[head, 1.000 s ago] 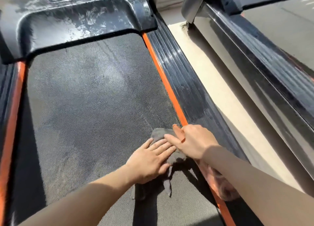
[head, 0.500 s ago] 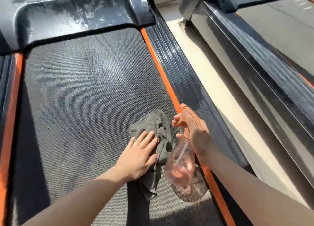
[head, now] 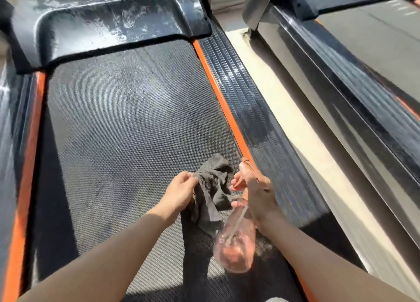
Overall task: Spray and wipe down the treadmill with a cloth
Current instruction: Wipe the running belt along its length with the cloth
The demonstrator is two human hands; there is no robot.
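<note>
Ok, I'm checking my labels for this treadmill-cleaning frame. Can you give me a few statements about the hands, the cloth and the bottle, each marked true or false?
1. The left hand grips the grey cloth. True.
2. The right hand is empty. False: it holds the spray bottle.
3. The spray bottle contains pinkish liquid. True.
4. The grey cloth lies spread flat on the treadmill belt. False: it is bunched up in the left hand.

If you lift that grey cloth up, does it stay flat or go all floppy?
Probably floppy: the grey cloth droops in folds from the left hand gripping it. It is likely light too, since one hand holds it up easily.
</note>
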